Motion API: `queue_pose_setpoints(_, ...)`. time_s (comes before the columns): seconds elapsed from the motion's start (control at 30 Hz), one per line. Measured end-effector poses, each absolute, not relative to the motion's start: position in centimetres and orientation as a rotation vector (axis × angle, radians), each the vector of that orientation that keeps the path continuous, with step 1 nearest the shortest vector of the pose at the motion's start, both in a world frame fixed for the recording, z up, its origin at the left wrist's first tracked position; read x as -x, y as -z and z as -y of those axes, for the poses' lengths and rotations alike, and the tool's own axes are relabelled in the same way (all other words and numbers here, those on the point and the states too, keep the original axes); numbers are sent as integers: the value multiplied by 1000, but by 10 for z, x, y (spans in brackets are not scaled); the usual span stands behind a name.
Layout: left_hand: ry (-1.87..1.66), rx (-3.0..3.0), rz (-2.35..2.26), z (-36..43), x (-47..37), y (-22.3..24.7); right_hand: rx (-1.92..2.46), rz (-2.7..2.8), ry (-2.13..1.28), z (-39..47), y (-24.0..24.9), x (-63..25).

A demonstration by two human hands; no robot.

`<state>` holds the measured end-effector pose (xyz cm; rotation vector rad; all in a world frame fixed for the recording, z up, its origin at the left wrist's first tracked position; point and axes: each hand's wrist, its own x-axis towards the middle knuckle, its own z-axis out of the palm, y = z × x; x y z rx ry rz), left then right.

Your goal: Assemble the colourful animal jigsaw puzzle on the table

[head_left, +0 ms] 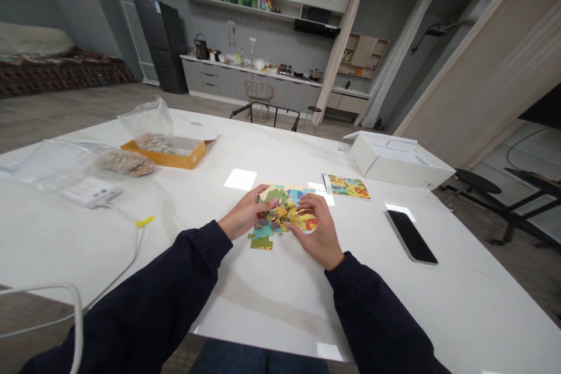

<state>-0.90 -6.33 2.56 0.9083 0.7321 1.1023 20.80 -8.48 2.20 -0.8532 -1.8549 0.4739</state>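
A partly joined, brightly coloured jigsaw puzzle [262, 241] lies on the white table, in the middle near its front edge. My left hand [248, 210] comes in over its left side, thumb and fingers closed on a puzzle piece [277, 194] that is held above the rest. Over the right part is my right hand [319, 232], its fingers curved and thumb apart, around the yellow and red area; whether it touches a piece is hard to tell.
A picture card [348, 186] and white box [401, 160] are at the back right, a black phone [412, 236] at the right. An orange box [175, 153], bagged pieces [125, 162], a white device [91, 191] and its cable [134, 248] are at the left.
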Motion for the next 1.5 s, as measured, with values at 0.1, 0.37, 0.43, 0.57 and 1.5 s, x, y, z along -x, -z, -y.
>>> queue_pose_setpoints(0.1, -1301, -874, -723, 60, 13, -29, 835, 2023, -507, 90, -19, -198)
queue_pose_setpoints(0.37, -1454, -806, -727, 55, 11, -26, 853, 2437, -424, 95, 1, -176)
queue_pose_setpoints(0.43, -1444, -806, -726, 56, 10, -26, 832, 2477, -364, 94, 0, -176)
queue_pose_setpoints(0.57, -1447, -798, -733, 54, 11, -25, 798, 2524, -270, 93, -3, -174)
queue_pose_setpoints(1.5, -1020, -797, -679, 62, 14, -27, 965, 1632, -773, 77, 0, -189)
